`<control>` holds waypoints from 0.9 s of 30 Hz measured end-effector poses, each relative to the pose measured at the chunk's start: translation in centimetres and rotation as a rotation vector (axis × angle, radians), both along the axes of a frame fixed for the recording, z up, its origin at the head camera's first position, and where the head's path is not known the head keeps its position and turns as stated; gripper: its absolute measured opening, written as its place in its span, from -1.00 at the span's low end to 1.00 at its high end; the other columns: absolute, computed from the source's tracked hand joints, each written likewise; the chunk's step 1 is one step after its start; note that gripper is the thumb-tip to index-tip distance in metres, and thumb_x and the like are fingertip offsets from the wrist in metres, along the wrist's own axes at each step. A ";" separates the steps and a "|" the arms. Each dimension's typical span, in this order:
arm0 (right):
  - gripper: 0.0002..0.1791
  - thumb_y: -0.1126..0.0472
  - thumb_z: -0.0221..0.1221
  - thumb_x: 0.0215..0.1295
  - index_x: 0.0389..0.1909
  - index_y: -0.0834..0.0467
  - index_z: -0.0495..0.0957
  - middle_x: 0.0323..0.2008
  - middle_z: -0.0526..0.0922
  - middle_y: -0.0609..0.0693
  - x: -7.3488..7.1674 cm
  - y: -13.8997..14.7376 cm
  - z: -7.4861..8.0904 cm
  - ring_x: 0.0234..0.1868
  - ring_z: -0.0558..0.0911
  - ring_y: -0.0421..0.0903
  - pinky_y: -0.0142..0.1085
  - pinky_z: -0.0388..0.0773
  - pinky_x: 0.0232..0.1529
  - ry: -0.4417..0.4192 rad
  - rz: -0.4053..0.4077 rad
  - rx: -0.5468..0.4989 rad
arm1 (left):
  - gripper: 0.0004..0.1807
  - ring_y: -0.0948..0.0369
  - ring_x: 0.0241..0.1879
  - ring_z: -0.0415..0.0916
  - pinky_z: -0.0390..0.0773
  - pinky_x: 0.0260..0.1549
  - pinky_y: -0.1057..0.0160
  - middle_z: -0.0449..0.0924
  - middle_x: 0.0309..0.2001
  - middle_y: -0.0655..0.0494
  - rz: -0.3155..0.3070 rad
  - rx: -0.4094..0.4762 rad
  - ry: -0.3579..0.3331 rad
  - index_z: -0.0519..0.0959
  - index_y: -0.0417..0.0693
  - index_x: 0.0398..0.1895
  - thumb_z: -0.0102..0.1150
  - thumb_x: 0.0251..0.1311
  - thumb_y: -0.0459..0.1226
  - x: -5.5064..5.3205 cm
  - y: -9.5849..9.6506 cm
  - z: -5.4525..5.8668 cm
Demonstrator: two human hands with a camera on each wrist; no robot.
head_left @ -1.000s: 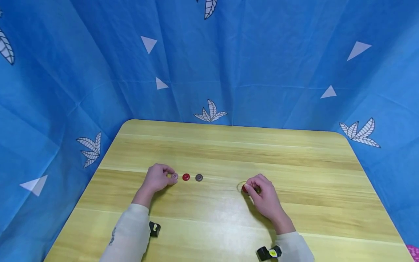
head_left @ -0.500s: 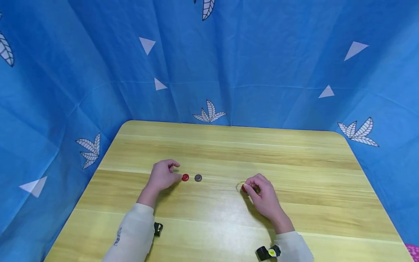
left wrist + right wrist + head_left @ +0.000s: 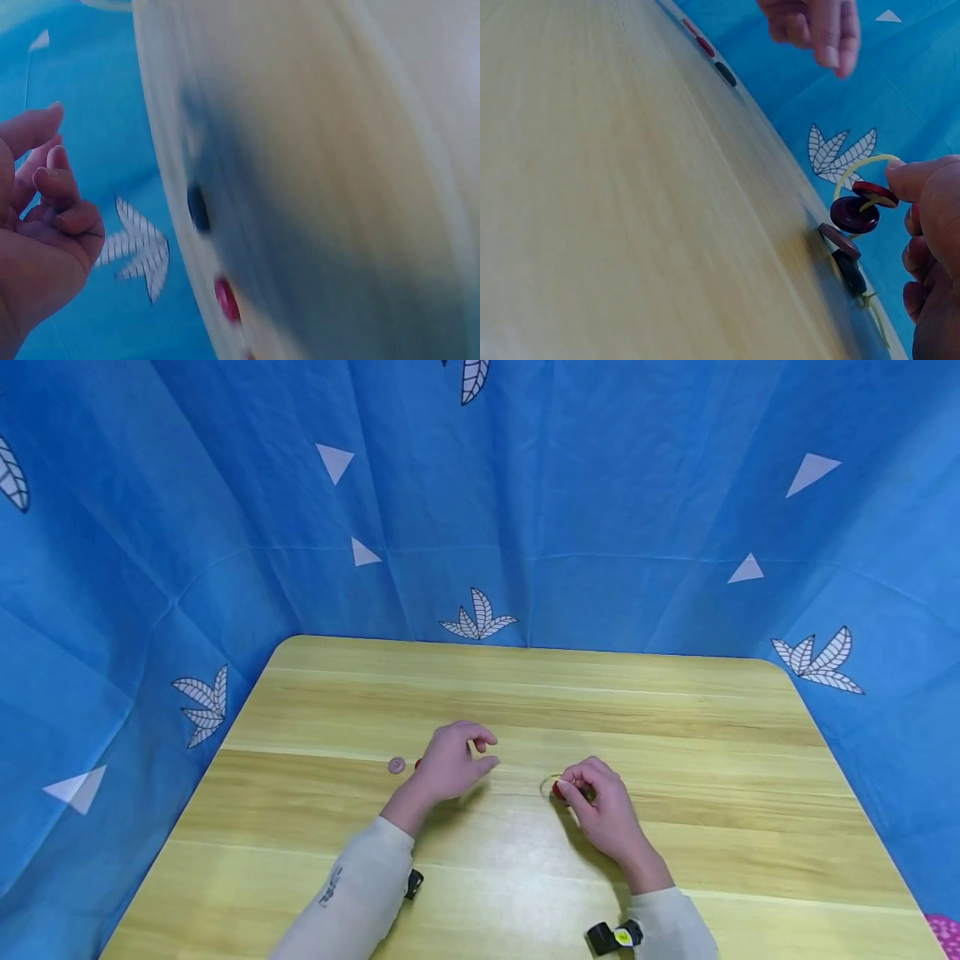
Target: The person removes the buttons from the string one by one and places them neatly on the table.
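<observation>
My right hand point(image 3: 603, 806) pinches a yellow cord point(image 3: 855, 169) between thumb and forefinger. Several buttons are threaded on it, among them a red one point(image 3: 875, 193), a dark purple one point(image 3: 854, 215), a mauve one point(image 3: 839, 241) and a black-looking one point(image 3: 849, 272). The cord's loose end hangs below them. My left hand point(image 3: 450, 762) is above the table with thumb and forefinger apart and nothing between them. Left of it lie a mauve button point(image 3: 396, 765) and a red button point(image 3: 226, 299), partly covered in the head view. A dark grey button point(image 3: 198, 208) is hidden there by the hand.
The loose buttons lie in a row on the wood-grain table point(image 3: 675, 718). A blue curtain point(image 3: 637, 510) with leaf prints surrounds the table's back and sides. Black camera mounts point(image 3: 615, 937) sit at the wrists. Something pink point(image 3: 943, 935) shows at the lower right.
My left hand has left the mauve button, passed over the row and moved right toward the right hand. The right hand has stayed in place, pinching the cord.
</observation>
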State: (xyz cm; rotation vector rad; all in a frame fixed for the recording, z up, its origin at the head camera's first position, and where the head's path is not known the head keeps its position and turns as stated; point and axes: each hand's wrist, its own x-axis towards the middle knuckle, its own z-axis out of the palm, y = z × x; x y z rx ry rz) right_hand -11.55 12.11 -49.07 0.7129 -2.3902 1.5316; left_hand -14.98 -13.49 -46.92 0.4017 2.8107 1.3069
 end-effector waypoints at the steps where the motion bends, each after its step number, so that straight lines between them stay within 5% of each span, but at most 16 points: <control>1: -0.84 0.57 0.24 0.24 -0.42 0.28 0.56 -0.43 0.50 0.10 0.0 0.0 0.0 -0.40 0.49 0.00 -0.41 0.42 -0.34 -0.001 0.000 -0.001 | -0.76 0.23 -0.50 0.37 0.46 -0.42 0.23 0.53 -0.30 0.09 -0.024 0.003 -0.008 0.68 -0.18 -0.11 0.42 0.18 -0.30 0.0 0.7 0.0; 14: -0.85 0.56 0.23 0.25 -0.41 0.28 0.56 -0.44 0.50 0.09 0.0 0.0 -0.1 -0.41 0.51 -0.01 -0.30 0.47 -0.38 -0.002 0.013 -0.007 | -0.79 0.29 -0.29 0.50 0.47 -0.24 0.34 0.60 -0.24 0.18 -0.214 -0.078 0.005 0.72 -0.09 -0.12 0.43 0.18 -0.27 0.1 5.9 -1.4; 27: -0.85 0.57 0.23 0.24 -0.40 0.29 0.56 -0.42 0.51 0.08 0.0 0.1 0.1 -0.42 0.52 0.00 -0.30 0.48 -0.40 -0.004 0.015 -0.014 | -0.95 0.33 -0.29 0.50 0.44 -0.17 0.29 0.54 -0.37 0.38 -0.215 -0.095 0.077 0.76 0.06 -0.32 0.34 0.29 -0.24 0.0 6.7 -1.8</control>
